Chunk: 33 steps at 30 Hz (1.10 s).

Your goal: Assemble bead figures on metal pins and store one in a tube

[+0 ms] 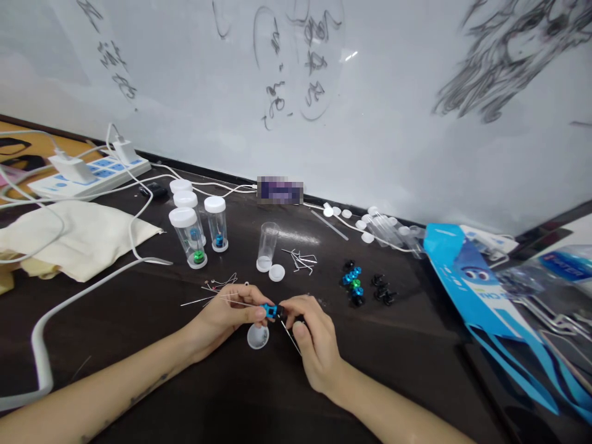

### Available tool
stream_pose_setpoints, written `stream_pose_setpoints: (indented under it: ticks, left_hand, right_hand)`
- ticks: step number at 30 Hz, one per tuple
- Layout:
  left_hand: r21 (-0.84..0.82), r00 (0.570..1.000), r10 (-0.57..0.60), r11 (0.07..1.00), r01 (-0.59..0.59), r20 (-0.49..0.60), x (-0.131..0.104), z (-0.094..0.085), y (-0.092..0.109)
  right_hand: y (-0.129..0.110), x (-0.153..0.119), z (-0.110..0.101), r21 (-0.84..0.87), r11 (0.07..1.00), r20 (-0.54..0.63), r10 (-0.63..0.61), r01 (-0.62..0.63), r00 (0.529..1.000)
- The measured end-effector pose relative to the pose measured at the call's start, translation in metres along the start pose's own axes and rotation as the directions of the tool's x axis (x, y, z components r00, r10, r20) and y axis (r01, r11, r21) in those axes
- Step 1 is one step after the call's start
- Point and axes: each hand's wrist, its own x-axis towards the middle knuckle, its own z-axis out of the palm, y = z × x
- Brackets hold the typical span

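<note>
Near the middle of the dark table, my left hand (234, 311) pinches a small blue metal part (269, 311). A long thin wire or rod (238, 300) runs leftward from it along the fingers. My right hand (317, 345) closes around a small black piece (280, 311) touching the blue part's right side. From beneath the right fingers a thin metal rod (290, 336) slants down; its ends are partly hidden. Just below the held parts sits a small white round cup (258, 337) with tiny bits inside. Several thin wires with small reddish ends (213, 283) lie behind my left hand.
Capped clear tubes (187, 237) with coloured parts stand back left. An open tube (268, 246), a white cap (277, 272) and hex keys (301, 261) lie ahead. Blue, green and black parts (355, 283) lie right, near a blue bag (456, 271). A white cable (41, 345) curves at left.
</note>
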Motion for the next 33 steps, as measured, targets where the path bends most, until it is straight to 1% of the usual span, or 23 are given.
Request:
stream_pose_setpoints:
  ticks: [2,7,13,17,20,24,33]
  left_hand:
    - [-0.002,1.0,-0.002,1.0,0.002,0.002,0.0001,-0.0001,-0.0001]
    - [0.003,1.0,0.006,1.0,-0.006,-0.003,0.0002,-0.001,-0.0008]
    - [0.008,1.0,0.008,1.0,-0.008,0.01,0.0008,-0.0026,-0.0021]
    - [0.007,1.0,0.014,1.0,-0.014,0.008,0.0009,-0.0027,-0.0019]
    - [-0.003,1.0,0.004,1.0,-0.004,-0.004,0.001,-0.0021,-0.0011]
    - [-0.006,1.0,0.01,1.0,-0.01,-0.001,0.001,-0.0021,-0.0014]
    - [0.054,0.999,0.016,0.998,-0.018,0.043,-0.0012,-0.0012,-0.0036]
  right_hand:
    - [0.0,0.0006,0.0001,-0.005,1.0,0.004,-0.007,0.007,1.0]
    - [0.0006,0.0012,0.0,-0.029,0.999,0.005,0.032,-0.032,0.999]
    - [0.0004,0.0022,-0.0001,0.003,1.0,0.016,-0.011,0.011,1.0]
    - [0.001,0.0021,0.0,-0.012,0.999,-0.004,0.048,-0.048,0.999]
    - [0.0019,0.0023,-0.0001,0.015,0.999,-0.023,0.042,-0.042,0.999]
    - [0.0013,0.0034,0.0004,0.014,1.0,0.004,0.009,-0.009,1.0]
    - [0.0014,0.0051,0.0017,-0.045,0.998,0.068,0.05,-0.047,0.996]
